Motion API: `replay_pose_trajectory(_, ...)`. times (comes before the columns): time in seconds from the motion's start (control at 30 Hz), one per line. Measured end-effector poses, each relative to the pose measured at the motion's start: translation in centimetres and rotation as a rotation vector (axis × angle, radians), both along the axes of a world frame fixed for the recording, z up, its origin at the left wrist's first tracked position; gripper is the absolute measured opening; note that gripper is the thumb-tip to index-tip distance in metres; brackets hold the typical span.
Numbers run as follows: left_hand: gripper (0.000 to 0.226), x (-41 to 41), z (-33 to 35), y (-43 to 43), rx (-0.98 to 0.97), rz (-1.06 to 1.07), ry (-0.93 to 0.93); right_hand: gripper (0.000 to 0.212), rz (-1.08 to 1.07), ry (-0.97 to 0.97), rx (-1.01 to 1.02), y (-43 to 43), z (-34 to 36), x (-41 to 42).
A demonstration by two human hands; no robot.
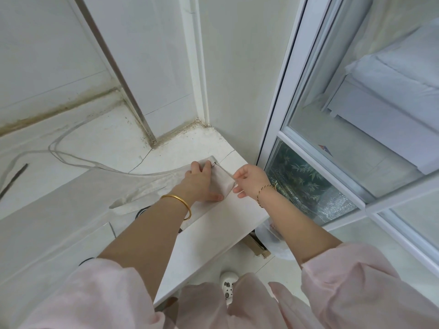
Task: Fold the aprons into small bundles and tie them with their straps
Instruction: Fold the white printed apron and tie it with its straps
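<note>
A pale, thin apron is folded into a small bundle (222, 179) near the far right end of the white counter (213, 233). My left hand (202, 184) lies flat on the bundle and presses it down, fingers straight. A thin strap (225, 170) runs from the bundle's top corner to my right hand (249, 180), which pinches it just to the right of the bundle. More translucent apron material (142, 193) trails off to the left across the counter.
A clear tube (71, 157) loops over the counter's back left. The wall corner stands just behind the bundle. A sliding glass door frame (280, 129) stands to the right. Below the counter edge lie a plastic bag (273, 236) and my shoe (228, 284).
</note>
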State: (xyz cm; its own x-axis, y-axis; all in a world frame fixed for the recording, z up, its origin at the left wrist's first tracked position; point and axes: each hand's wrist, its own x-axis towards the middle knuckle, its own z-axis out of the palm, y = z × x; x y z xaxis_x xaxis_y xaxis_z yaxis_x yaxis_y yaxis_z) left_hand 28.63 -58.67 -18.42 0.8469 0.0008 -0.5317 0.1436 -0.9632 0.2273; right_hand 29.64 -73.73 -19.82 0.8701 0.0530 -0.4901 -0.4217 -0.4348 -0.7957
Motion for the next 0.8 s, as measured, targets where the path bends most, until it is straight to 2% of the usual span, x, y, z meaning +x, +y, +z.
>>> replay_pose_trajectory(0.13, 0.107, 0.0, 0.0, -0.1, 0.004, -0.003, 0.002, 0.008, 0.136, -0.035, -0.195, 0.3, 0.0, 0.0)
replay_pose_trajectory(0.33, 0.11, 0.2, -0.1, 0.0, 0.008, -0.015, 0.025, 0.017, 0.24, -0.212, -0.39, 1.4, -1.0, 0.0)
replay_pose_trajectory(0.4, 0.111, 0.3, -0.1, 0.1, 0.015, -0.019, 0.028, 0.014, 0.285, -0.236, -0.416, 1.3, -0.9, 0.0)
replay_pose_trajectory(0.5, 0.112, 0.3, -0.1, 0.2, 0.019, -0.027, 0.028, 0.028, 0.403, -0.251, -0.499, 0.9, 0.0, 0.7)
replay_pose_trajectory(0.57, 0.112, 0.3, -0.3, 0.3, 0.014, -0.029, 0.029, 0.028, 0.478, -0.233, -0.572, 0.8, 0.4, 1.0)
replay_pose_trajectory(0.73, 0.107, 0.3, -0.7, 0.2, -0.009, -0.024, -0.008, 0.025, 0.384, -0.13, -0.728, 0.3, 1.3, 1.1)
replay_pose_trajectory(0.8, 0.105, 0.4, -0.8, 0.3, -0.04, -0.019, -0.028, 0.032, 0.309, -0.203, -0.737, 0.1, 1.8, 1.4)
